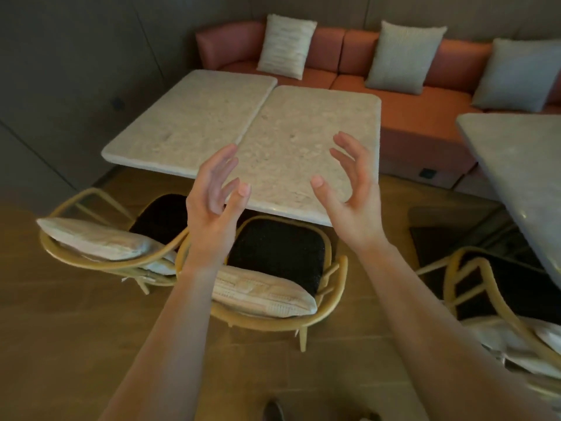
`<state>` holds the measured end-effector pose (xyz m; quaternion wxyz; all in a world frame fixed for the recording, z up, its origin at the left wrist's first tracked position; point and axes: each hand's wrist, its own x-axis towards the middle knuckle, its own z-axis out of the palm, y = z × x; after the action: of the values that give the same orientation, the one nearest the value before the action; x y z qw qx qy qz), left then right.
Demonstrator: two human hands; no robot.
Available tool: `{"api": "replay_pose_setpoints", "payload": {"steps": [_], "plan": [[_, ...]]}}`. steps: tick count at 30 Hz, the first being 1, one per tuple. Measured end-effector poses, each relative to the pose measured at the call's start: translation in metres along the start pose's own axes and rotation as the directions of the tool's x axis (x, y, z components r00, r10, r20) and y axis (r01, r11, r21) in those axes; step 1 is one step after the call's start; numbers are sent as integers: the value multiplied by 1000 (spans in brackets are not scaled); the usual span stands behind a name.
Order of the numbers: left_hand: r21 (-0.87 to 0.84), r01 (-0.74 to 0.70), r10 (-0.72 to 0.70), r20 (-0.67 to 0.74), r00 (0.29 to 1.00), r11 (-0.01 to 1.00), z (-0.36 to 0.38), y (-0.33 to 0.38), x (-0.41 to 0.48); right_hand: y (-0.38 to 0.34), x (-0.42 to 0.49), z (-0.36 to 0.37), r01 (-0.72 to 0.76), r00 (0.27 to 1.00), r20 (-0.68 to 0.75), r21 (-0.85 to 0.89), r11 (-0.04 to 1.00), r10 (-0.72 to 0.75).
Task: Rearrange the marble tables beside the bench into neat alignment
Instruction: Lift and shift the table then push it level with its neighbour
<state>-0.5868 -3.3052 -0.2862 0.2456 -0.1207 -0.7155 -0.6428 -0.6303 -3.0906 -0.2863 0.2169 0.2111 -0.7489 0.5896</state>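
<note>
Two pale marble tables stand side by side before a salmon bench (403, 95). The left table (188, 117) sits a little further back than the right table (306, 138), so their near and far edges are staggered; their long sides touch. My left hand (214, 202) and my right hand (349, 189) hover open, palms facing each other, above the near end of the right table. Neither hand touches anything.
Two rattan chairs with black seats and cream cushions, one at the left (100, 238) and one in the middle (273, 268), stand tucked at the tables' near side. A third marble table (516, 165) and another chair (498, 299) are at the right. Grey pillows lie on the bench. Wood floor below.
</note>
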Motion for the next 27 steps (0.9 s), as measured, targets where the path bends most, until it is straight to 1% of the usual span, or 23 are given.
{"api": "replay_pose_setpoints", "payload": {"steps": [2, 6, 9, 13, 16, 21, 23, 27], "plan": [[-16, -21, 22, 46, 999, 1000, -16, 6, 0, -15, -13, 7, -8, 1000, -30, -28, 1000, 7], [-28, -23, 26, 119, 993, 999, -22, 16, -7, -35, -27, 5, -51, 998, -53, -104, 993, 46], [-6, -23, 24, 193, 981, 1000, -24, 22, -17, -46, -35, 5, -19, 996, -86, -161, 987, 5], [23, -25, 20, 211, 977, 999, -30, 22, -24, -47, -47, 6, -3, 991, -132, -180, 984, -21], [47, -17, 5, 248, 969, 999, -38, 12, -21, -42, -51, 16, -32, 989, -146, -199, 980, 2], [59, -32, 17, 252, 968, 998, -44, -25, 12, -17, -35, 45, -108, 987, -143, -211, 971, 78], [38, -35, 24, 262, 965, 999, -42, -51, 34, 3, -20, 57, -127, 985, -145, -239, 963, 94], [31, -4, -6, 302, 953, 1000, -36, -117, 82, 56, 17, 82, -159, 980, -159, -290, 944, 116]]}}
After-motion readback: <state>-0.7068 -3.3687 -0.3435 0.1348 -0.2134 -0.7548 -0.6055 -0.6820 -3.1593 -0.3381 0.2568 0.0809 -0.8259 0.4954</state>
